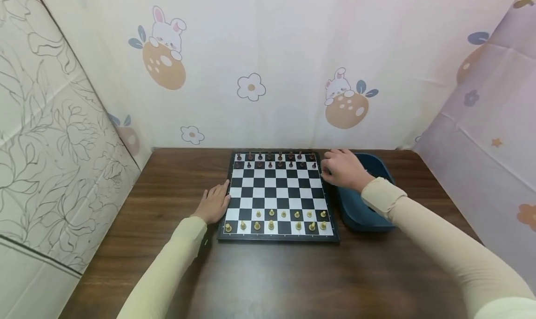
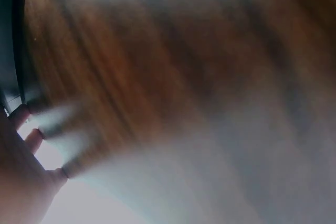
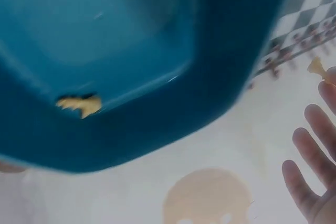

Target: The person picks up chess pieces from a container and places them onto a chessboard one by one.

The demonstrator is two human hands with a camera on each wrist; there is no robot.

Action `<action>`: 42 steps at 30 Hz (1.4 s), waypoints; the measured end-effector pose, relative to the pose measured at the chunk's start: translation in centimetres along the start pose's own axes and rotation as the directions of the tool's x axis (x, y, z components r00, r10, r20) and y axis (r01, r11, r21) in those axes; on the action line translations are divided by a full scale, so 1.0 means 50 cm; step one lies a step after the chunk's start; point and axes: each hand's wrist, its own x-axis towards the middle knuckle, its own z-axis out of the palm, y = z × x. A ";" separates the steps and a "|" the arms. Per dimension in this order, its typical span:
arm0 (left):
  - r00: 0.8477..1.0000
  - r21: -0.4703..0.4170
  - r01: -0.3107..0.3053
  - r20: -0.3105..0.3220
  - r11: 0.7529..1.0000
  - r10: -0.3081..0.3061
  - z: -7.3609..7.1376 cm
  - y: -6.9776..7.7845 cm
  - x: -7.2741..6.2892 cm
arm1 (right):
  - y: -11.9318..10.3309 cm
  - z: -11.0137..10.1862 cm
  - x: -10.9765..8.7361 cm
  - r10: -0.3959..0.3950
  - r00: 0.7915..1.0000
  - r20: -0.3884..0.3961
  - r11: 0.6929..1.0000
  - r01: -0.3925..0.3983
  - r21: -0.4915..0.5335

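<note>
A black-and-white chessboard [image 1: 276, 183] lies on the table, red pieces [image 1: 270, 156] in two rows along its far side and yellow pieces [image 1: 271, 225] in two rows along its near side. My left hand [image 1: 214, 202] rests at the board's left edge, fingers extended. Over the left rim of a blue basin [image 1: 365, 222], beside the board's far right corner, is my right hand [image 1: 345, 169]. It pinches a yellow chess piece [image 3: 317, 67] at the fingertips, with the other fingers spread. Another yellow piece [image 3: 81, 104] lies inside the basin.
The brown wooden table [image 1: 268, 277] meets a printed cloth [image 1: 251, 119] at the back. A panel with flower drawings [image 1: 63, 123] borders it on the left, and a lilac cloth [image 1: 481, 151] hangs on the right.
</note>
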 end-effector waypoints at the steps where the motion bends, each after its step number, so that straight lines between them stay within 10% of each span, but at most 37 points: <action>1: 1.000 0.000 -0.002 -0.002 1.000 0.002 0.000 0.000 0.000 | -0.013 -0.002 0.004 -0.012 1.000 -0.002 1.000 0.012 0.005; 12: 1.000 -0.005 -0.005 -0.021 1.000 0.005 0.007 -0.005 0.001 | -0.159 -0.008 0.049 -0.230 0.972 -0.052 0.972 0.232 0.046; 22: 1.000 -0.005 -0.002 -0.012 1.000 0.002 0.006 -0.008 0.003 | -0.289 0.010 0.105 -0.412 0.903 -0.121 0.896 0.425 0.128; 42: 1.000 -0.003 0.016 -0.013 1.000 -0.016 0.004 -0.006 0.005 | -0.355 0.068 0.140 -0.436 0.900 -0.021 0.882 0.432 0.188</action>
